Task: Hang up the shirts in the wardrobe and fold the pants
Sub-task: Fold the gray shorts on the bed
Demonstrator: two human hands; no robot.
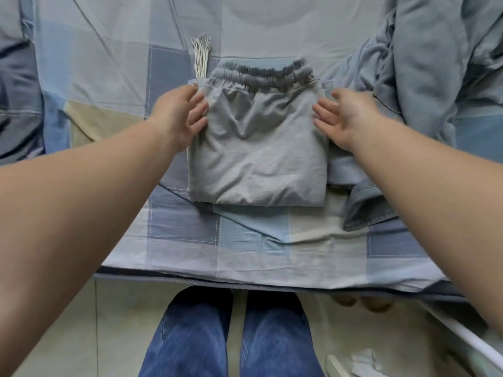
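Head cam, looking down: a person's two bare hands flank a pair of folded grey pants (pixel 257 159) lying at center frame on a bed w/ a blue-and-beige patchwork bedsheet (pixel 185 227). Pants sit as a squarish packet, elastic waistband (pixel 261 74) toward the top of the frame, folded edge toward the bottom. Left hand (pixel 178 115), at center-left, has fingers straight & spread, fingertips touching the pants' left edge just below the waistband; grip apart, holding nothing. Right hand (pixel 343 118), at center-right, mirrors it: fingers extended, tips against the pants' right edge, grip also apart. Both forearms reach in from the lower corners of the frame.

White cord tassel (pixel 201 55) lies on the sheet just above-left of the waistband. Crumpled blue-grey fabric heap (pixel 424 77) fills the upper right, well clear of the left hand but close beside the right one. Denim garment piece (pixel 367 210), w/ stitched hem, rests on the sheet at lower right of the pants, under the right forearm. Bed's edge crosses the lower third of the frame; below it, the person's blue jeans (pixel 231 336) show over a pale floor (pixel 122 322).
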